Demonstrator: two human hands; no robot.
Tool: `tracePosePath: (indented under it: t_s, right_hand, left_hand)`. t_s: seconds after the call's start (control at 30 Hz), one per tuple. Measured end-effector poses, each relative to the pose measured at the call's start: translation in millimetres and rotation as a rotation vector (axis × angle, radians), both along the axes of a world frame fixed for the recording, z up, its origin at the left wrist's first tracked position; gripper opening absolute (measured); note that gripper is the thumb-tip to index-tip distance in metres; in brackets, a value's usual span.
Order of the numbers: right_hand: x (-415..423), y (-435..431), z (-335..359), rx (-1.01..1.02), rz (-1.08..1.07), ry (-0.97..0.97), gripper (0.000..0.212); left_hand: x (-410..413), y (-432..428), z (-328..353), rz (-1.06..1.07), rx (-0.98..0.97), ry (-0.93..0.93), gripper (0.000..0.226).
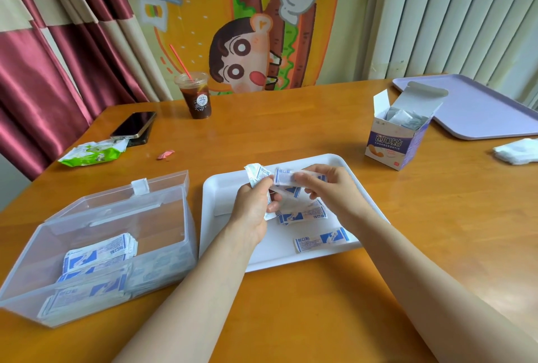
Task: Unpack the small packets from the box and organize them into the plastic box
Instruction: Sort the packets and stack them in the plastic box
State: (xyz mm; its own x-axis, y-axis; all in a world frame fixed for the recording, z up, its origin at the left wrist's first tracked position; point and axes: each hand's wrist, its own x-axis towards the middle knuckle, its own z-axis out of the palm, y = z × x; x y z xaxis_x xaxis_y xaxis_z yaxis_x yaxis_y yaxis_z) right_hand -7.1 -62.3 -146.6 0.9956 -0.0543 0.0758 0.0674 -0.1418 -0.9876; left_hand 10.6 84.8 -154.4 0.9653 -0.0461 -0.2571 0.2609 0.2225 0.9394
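While the left hand point(252, 206) and right hand point(332, 188) both pinch packets point(281, 178) above the white tray point(225, 188), seemingly several at once, one may slip onto the bench point(291, 129) beside that tray.

Your forearms point(203, 290) show bare to the frame edge; your left hand point(251, 208) and right hand point(334, 188) are bare too.

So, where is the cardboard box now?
In the head view the cardboard box stands open on the table at the right, next to the purple tray and beyond the white tray.
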Motion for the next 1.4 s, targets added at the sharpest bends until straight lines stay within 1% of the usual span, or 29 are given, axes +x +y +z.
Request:
tracePosePath:
  t_s: [0.1,0.17,0.23,0.3,0.37,0.43,0.5,0.57,0.63,0.7,0.73,0.77,0.83,0.87,0.9,0.93,0.97,1.03,1.07,1.2,1.3,1.4]
  right_hand:
    - [1,-5,0,0.141,-0.079,0.022,0.018]
    - [2,-5,-1,0.175,-0.08,0.044,0.02]
    - [2,-1,-3,0.159,-0.052,0.066,0.019]
    - [3,5,-6,0.125,-0.01,0.067,0.013]
    - [5,9,-8,0.102,0.007,0.05,0.007]
    - [7,8,-9,0.071,0.002,0.052,0.016]
    - [7,3,-7,-0.01,0.049,0.079,0.024]
    - [8,-5,-4,-0.097,0.083,0.098,0.021]
    - [8,-13,0,-0.14,0.014,0.093,0.017]
    - [7,-20,4,-0.176,-0.006,0.1,0.016]
    - [5,-22,6,-0.203,0.033,0.121,0.017]
    - [4,-23,7,-0.242,0.089,0.153,0.019]
    - [1,-23,6,-0.371,0.177,0.222,0.02]
    - [0,-22,5,-0.455,0.194,0.239,0.019]
    - [-1,-21,4,-0.546,0.197,0.239,0.016]
    - [-2,-20,3,-0.636,0.2,0.227,0.016]
    - [-2,-18,2,-0.721,0.209,0.211,0.021]
    - [-5,-15,2,-0.861,0.238,0.174,0.038]
    - [-5,-14,2,-0.913,0.247,0.156,0.042]
    - [-5,-13,6,-1.048,0.288,0.1,0.042]
    - [-2,-13,12,-1.133,0.338,0.143,0.041]
    - [0,-10,15,-1.126,0.373,0.178,0.039]
  left_hand:
    - [-1,4,-2,-0.028,-0.03,0.003,0.02]
    - [-1,4,-2,-0.028,-0.059,0.009,0.018]
    - [-1,1,-2,-0.023,-0.077,0.011,0.015]
    - [-3,-3,-1,-0.051,-0.113,-0.002,0.012]
    - [-4,-7,2,-0.077,-0.129,-0.018,0.017]
    - [-5,-7,4,-0.095,-0.107,-0.031,0.021]
    - [-5,-6,6,-0.13,-0.074,-0.039,0.021]
    - [-5,-3,8,-0.157,-0.067,-0.003,0.017]
    - [-4,1,10,-0.149,-0.091,0.057,0.012]
    - [-4,6,12,-0.129,-0.036,0.089,0.012]
    - [-5,8,12,-0.132,0.049,0.082,0.014]
    - [-6,11,13,-0.149,0.172,0.061,0.015]
    - [-10,15,11,-0.206,0.459,-0.004,0.018]
    - [-11,17,9,-0.226,0.556,-0.04,0.017]
    - [-11,17,8,-0.234,0.6,-0.067,0.017]
    - [-11,18,7,-0.23,0.614,-0.086,0.017]
    - [-11,18,5,-0.222,0.622,-0.098,0.017]
    - [-9,18,4,-0.217,0.642,-0.1,0.018]
    - [-8,18,3,-0.226,0.649,-0.094,0.018]
    - [-7,17,7,-0.244,0.652,-0.06,0.02]
    - [-7,17,13,-0.207,0.578,-0.008,0.022]
    - [-5,19,13,-0.16,0.522,0.0,0.025]
